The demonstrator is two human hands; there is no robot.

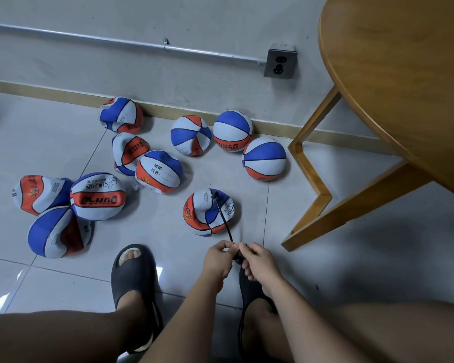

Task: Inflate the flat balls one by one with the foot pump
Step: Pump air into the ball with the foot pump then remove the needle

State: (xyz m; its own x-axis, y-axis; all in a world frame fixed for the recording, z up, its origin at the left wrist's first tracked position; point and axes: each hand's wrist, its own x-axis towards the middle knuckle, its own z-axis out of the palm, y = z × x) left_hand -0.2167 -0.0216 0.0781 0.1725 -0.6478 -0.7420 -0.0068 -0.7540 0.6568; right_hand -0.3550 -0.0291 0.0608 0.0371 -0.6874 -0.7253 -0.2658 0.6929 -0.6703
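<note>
Left hand [218, 258] and right hand [257, 260] pinch the black pump hose [222, 218] leading into a flat ball [198, 206]; probably best to tighten that joint before pumping.

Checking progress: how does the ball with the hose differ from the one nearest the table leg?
The hosed ball is dented and creased; the ball by the table leg looks smooth, rounded. A black hose enters the first; nothing attaches to the second. Both share blue, white, orange panels.
</note>
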